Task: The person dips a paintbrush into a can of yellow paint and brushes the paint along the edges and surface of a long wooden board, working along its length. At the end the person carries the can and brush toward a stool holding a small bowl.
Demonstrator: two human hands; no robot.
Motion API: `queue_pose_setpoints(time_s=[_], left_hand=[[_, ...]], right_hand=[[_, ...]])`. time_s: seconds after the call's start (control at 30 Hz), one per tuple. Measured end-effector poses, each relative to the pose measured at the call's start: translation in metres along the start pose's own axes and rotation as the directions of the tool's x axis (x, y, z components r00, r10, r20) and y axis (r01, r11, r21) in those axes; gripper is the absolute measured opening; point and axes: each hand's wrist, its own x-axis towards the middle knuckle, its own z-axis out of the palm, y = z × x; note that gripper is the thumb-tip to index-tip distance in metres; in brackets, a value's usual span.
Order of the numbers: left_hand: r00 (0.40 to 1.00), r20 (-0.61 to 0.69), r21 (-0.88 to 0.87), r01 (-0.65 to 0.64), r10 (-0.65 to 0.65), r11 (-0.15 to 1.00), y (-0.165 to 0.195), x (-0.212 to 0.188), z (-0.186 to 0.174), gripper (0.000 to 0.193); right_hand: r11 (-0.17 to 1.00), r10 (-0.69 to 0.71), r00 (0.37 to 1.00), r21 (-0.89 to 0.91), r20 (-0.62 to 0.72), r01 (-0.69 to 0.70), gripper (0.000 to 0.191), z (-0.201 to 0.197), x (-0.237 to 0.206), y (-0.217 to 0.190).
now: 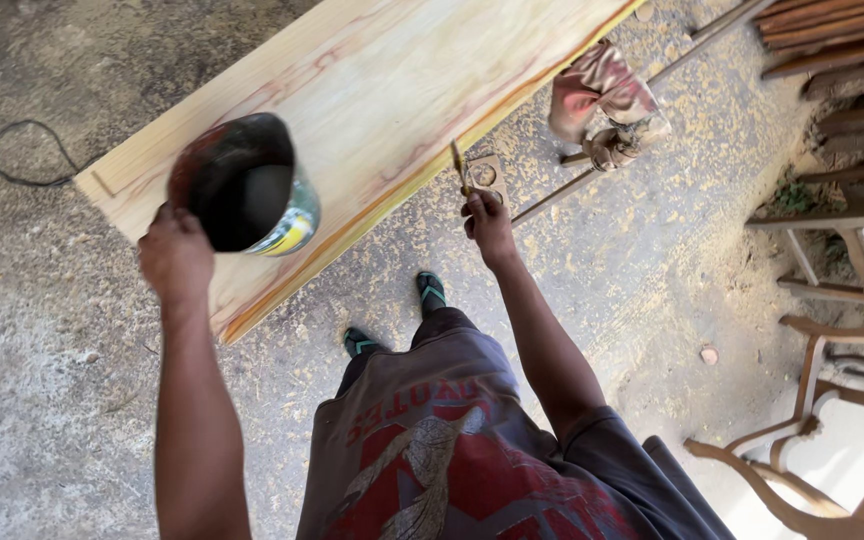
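Paint can (252, 190) — a round tin with a dark, stained inside and a yellow-and-green label on its outer wall — is gripped at the rim by the left hand (174, 255), fingers clenched around the edge. It is tilted so that its open mouth faces the camera, and it hangs over the near end of a long wooden board (382, 90). That board is pale yellow with reddish grain streaks and a darker orange stripe along its near edge; it runs diagonally from lower left to upper right, raised above the floor.

Off the board's near edge, the right hand (487, 222) is closed around the handle of a thin brush (459, 168), whose tip points upward, just beside the orange edge of the board. Whether the bristles touch the wood cannot be told.

Below, the person's two feet in green-strapped sandals (430, 290) stand on a concrete floor (42, 330) strewn with sawdust. A stained pink rag (600, 88) lies draped over a metal fitting beyond the right hand, with a thin metal rod (552, 198) running diagonally beneath it. A black cable (12, 150) curls on the floor at far left. At right stand wooden chair frames (812, 400) — bare and curved — and a stack of wooden slats (832, 30) in the upper corner.
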Motion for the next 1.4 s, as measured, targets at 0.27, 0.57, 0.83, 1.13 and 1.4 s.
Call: queue_pose_setpoints(time_s=[0.27,0.57,0.83,1.13,1.4], left_hand=[[1.0,-0.007,0.011,0.003,-0.003,1.0,-0.001,-0.01,-0.004,0.027],[1.0,0.007,0.04,0.012,-0.012,0.999,-0.001,-0.014,-0.007,0.025],[0.997,0.047,-0.002,0.058,-0.058,0.998,0.005,-0.013,-0.009,0.025],[0.998,0.049,0.021,0.043,-0.044,0.999,-0.006,-0.014,-0.004,0.028],[0.997,-0.005,-0.079,-0.079,0.079,0.994,-0.004,-0.008,-0.006,0.024]], right_hand=[[0.918,0.212,0.967,0.368,-0.142,-0.147,0.03,-0.077,0.079,0.029],[0.966,0.2,0.98,0.17,-0.004,-0.197,0.035,-0.045,0.076,0.1],[0.956,0.19,0.967,-0.255,0.171,-0.142,0.04,-0.035,0.002,0.115],[0.948,-0.072,0.986,-0.318,-0.15,0.02,0.03,-0.114,0.057,0.093],[0.915,-0.091,0.957,-0.403,-0.276,-0.029,0.027,-0.061,0.053,0.072]])
